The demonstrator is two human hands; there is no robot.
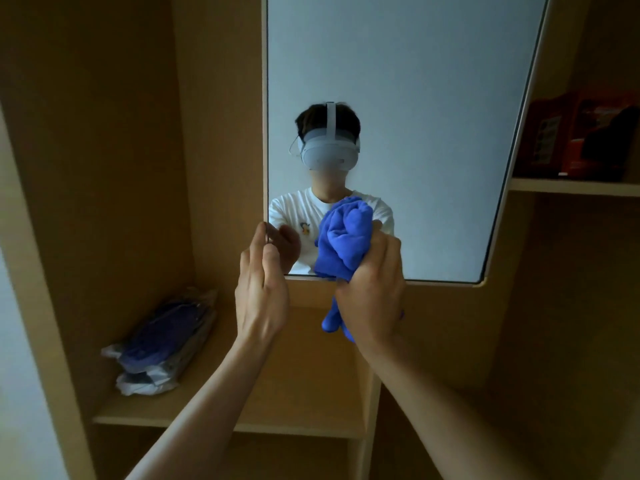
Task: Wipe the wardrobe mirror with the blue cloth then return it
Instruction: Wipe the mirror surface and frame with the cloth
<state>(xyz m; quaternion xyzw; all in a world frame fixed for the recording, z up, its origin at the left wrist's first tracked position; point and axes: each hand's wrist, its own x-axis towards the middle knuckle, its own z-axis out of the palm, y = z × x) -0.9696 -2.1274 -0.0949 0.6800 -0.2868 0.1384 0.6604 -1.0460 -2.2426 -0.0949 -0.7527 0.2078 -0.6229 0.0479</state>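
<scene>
head view: right hand (372,289) tight round blue cloth (343,237) at mirror (398,81), left hand (261,289) flat-fingered, bagged bundle (162,344) on shelf (277,410)

Dim, soft-focus — edges bowed

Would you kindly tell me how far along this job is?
Done: the right hand grips the bunched blue cloth. In hand: cloth at the tall wardrobe mirror's lower part, left hand at its left edge. Left: wiping progress cannot be told; cloth not yet returned.
</scene>
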